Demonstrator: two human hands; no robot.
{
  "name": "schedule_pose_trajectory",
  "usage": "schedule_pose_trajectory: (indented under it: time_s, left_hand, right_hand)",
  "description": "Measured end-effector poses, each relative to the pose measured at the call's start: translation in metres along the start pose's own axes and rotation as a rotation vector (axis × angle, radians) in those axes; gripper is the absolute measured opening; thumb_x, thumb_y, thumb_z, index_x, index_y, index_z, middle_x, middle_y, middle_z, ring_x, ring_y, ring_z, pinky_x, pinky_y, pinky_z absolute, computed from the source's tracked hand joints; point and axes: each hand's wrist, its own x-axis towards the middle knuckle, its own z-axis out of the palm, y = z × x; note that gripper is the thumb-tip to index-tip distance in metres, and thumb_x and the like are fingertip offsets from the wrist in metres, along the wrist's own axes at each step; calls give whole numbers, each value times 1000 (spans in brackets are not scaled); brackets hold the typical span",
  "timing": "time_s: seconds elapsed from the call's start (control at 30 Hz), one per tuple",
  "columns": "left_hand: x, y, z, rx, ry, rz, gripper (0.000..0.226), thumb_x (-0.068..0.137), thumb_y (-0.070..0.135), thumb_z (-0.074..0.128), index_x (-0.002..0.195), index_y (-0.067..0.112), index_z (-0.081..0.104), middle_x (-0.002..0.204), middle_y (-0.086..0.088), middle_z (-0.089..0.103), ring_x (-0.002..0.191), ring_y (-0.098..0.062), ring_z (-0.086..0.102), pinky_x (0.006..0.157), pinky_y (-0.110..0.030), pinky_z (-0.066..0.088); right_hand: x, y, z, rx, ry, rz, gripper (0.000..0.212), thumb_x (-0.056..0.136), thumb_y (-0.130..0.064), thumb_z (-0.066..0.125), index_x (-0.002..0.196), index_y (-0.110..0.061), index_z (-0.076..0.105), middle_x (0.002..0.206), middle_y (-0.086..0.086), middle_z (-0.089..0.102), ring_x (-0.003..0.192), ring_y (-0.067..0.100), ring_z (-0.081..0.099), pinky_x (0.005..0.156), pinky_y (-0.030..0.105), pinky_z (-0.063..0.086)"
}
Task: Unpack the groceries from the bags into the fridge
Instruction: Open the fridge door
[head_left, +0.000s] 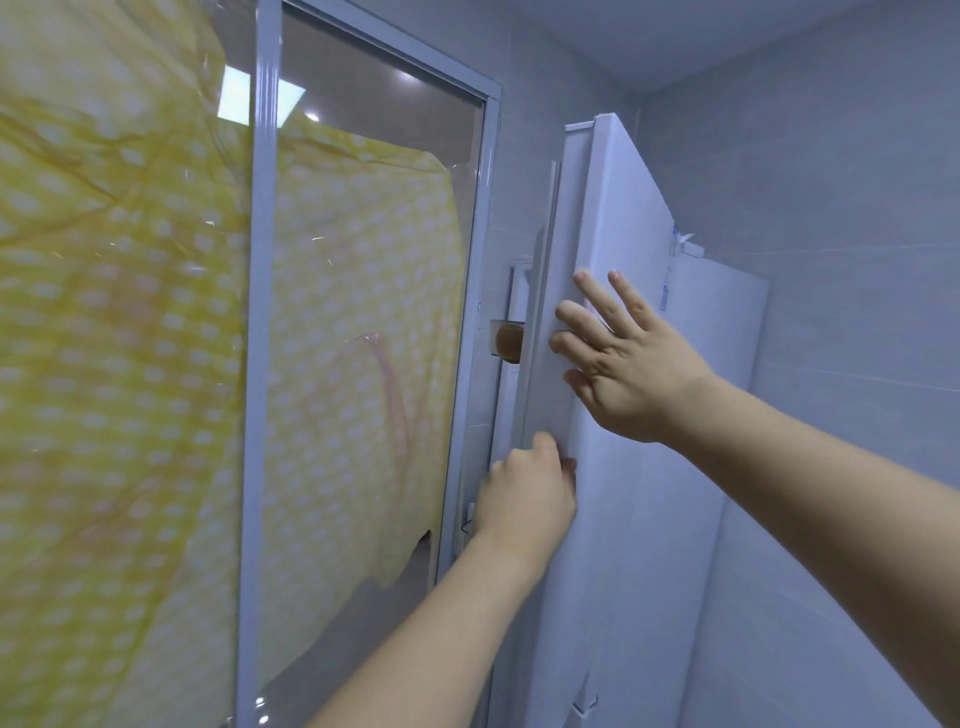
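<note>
A white fridge (722, 374) stands in the corner at the right. Its tall door (618, 519) is swung partly open, with its edge turned towards me. My right hand (628, 364) lies flat with spread fingers on the door's outer face near the edge. Lower down, my left hand (530, 493) grips the door's edge with curled fingers. Behind the door's edge, a brown item (508, 340) sits in a clear door shelf. No grocery bags are in view.
A glass sliding door with a pale metal frame (260, 364) fills the left, with a yellow dotted sheet (119, 338) behind the glass. Grey tiled wall (857, 260) runs behind and right of the fridge. The gap between door frame and fridge is narrow.
</note>
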Motion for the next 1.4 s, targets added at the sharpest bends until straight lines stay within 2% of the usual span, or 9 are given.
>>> schedule_pose_trajectory:
  time_s: [0.67,0.87,0.97,1.1,1.17,1.23,1.27,1.33,1.4]
  left_hand:
    - [-22,59,16,50,-80,15,21,104,29,35,92,12,34,100,-19,63,93,-41,59,64,-39,39]
    - [-24,51,13,123,-35,52,26,104,35,32,97,11,40,103,-17,64,94,-41,60,64,-37,35]
    - [-28,24,7,225,100,143,33,103,36,38,98,7,51,92,-15,64,82,-38,63,59,-36,33]
    - [-26,-28,-8,400,151,128,29,85,35,64,74,9,59,67,-8,60,57,-27,63,40,-28,40]
    - [-25,-50,-20,437,64,77,41,94,39,44,97,4,64,96,-14,67,90,-29,68,65,-31,54]
    - [-26,-66,-33,446,-18,14,55,102,41,28,134,0,47,140,-20,48,134,-32,44,105,-37,41]
    - [-26,-73,-40,483,-43,-7,57,104,40,25,144,0,34,151,-20,34,143,-31,30,114,-37,29]
    - [-26,-87,-53,554,-37,-18,59,106,39,21,151,0,19,159,-18,20,148,-29,17,120,-36,13]
    - [-26,-104,-66,599,-21,-29,60,106,39,19,152,0,15,160,-18,16,149,-28,14,121,-36,8]
  right_hand:
    - [-50,28,-32,-13,-131,54,48,89,-31,33,113,-5,66,131,15,56,136,44,37,113,55,18]
    - [-49,21,-35,-20,-108,37,33,88,-21,47,109,-1,64,126,20,56,133,42,42,114,54,28]
    - [-48,13,-37,18,-141,73,40,92,-23,41,116,2,61,131,21,54,134,39,42,114,52,29]
    - [-37,-4,-39,114,-208,102,56,93,-29,31,129,4,56,142,22,47,135,37,42,115,50,28]
    - [-25,-17,-39,179,-252,123,60,93,-32,27,134,3,52,144,20,46,137,36,40,117,47,22]
    - [-10,-33,-38,224,-296,150,66,94,-37,18,140,0,46,149,17,40,142,32,33,120,44,14]
    - [-2,-42,-38,239,-306,155,70,93,-40,10,145,-2,39,154,15,33,145,30,26,121,42,9]
    - [14,-62,-36,292,-315,152,75,91,-42,-5,152,-5,16,161,12,9,149,26,4,120,39,-3]
    - [33,-83,-33,364,-374,167,64,99,-41,1,153,-8,-1,161,9,-10,149,23,-11,119,37,-9]
